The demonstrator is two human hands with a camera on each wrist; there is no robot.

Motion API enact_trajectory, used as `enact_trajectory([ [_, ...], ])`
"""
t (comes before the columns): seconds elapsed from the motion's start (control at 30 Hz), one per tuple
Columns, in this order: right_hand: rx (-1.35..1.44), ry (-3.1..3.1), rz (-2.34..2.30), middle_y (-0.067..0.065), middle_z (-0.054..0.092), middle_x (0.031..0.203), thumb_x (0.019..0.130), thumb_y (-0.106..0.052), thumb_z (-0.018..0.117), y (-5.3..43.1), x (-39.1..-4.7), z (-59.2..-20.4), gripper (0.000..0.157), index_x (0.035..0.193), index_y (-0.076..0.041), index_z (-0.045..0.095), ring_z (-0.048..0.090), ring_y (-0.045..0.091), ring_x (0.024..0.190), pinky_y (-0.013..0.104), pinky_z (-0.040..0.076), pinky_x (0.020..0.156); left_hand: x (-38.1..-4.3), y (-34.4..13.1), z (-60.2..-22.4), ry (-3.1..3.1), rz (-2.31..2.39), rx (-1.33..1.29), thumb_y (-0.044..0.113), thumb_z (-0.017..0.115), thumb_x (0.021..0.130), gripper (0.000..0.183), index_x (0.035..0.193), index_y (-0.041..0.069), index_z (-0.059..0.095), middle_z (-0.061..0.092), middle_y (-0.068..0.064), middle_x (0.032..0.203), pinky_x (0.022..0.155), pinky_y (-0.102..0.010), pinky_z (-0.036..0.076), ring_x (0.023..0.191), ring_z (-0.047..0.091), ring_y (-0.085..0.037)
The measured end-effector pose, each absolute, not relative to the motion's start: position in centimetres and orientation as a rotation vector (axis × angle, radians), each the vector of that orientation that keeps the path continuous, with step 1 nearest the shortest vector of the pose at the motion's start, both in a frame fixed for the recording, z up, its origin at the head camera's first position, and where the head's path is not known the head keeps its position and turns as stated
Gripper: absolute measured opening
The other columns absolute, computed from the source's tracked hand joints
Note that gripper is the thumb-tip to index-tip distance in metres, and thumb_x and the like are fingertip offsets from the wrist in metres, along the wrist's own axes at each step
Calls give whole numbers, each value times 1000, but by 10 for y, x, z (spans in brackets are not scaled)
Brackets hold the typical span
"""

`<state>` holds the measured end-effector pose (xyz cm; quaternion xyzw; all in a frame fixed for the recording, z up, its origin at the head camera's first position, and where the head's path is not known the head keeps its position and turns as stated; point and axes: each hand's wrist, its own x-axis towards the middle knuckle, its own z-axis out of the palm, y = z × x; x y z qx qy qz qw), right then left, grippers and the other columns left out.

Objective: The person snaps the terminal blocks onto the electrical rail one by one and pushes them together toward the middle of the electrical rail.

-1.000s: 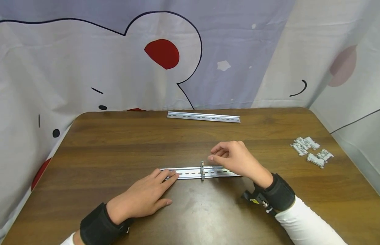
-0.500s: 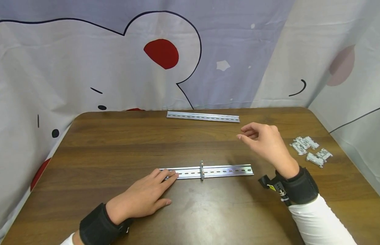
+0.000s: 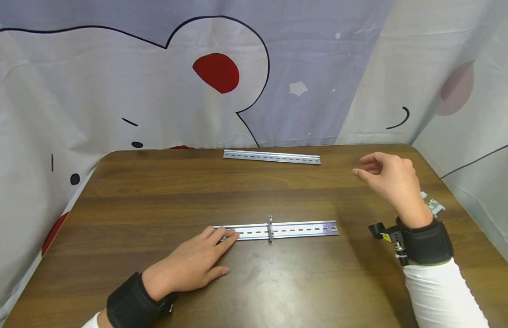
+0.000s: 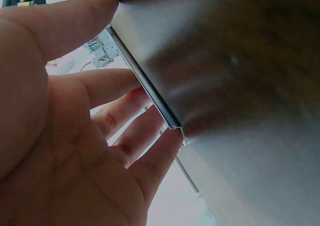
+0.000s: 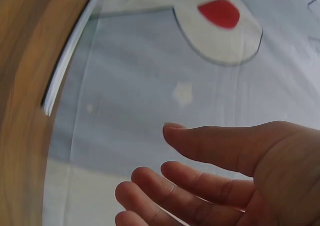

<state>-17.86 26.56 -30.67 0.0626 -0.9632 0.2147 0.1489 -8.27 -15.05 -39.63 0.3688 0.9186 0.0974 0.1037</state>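
My left hand (image 3: 192, 262) lies over the left end of a slotted metal DIN rail (image 3: 303, 228), fingertips resting on it. In the left wrist view the fingers meet the edge of the rail (image 4: 145, 80), with the thumb apart from it. A thin terminal block (image 3: 271, 229) stands upright across the rail near its middle. Above the right side of the table, my right hand (image 3: 391, 182) hangs in the air with loosely bent fingers and holds nothing. It partly hides the small grey-white terminal blocks (image 3: 435, 207) behind it.
A second slotted DIN rail (image 3: 272, 156) lies at the table's back edge. A patterned curtain (image 3: 311, 68) hangs right behind the wooden table (image 3: 164, 191) and along its right side.
My right hand has moved from above the rail's right end to the far right, towards the loose terminal blocks, uncovering that end. The left hand has stayed in place.
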Motion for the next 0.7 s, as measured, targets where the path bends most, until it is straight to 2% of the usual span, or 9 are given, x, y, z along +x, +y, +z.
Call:
enact_trajectory([
  [0.13, 78, -2780, 575, 15, 74, 97, 86, -30, 74, 285, -180, -304, 33, 110, -7, 70, 69, 34, 86, 48, 46, 69, -83, -151, -396, 2709, 286, 1085, 43, 57, 97, 67, 152, 13, 36, 40, -3, 146, 97, -39, 45, 127, 39, -21],
  [0.33, 5, -2805, 517, 21, 72, 98, 86, -24, 75, 312, -186, -307, 35, 112, -1, 68, 66, 40, 86, 47, 47, 67, -83, -151, -396, 2709, 287, 1088, 43, 58, 97, 67, 152, 12, 36, 41, -4, 145, 98, -40, 45, 128, 39, -22],
  [0.7, -244, -3075, 499, 26, 67, 111, 85, -28, 74, 351, -199, -328, 50, 121, 3, 61, 56, 53, 101, 50, 46, 61, -83, -151, -396, 2704, 284, 1084, 43, 58, 97, 66, 151, 12, 37, 41, -4, 145, 97, -40, 45, 127, 39, -21],
])
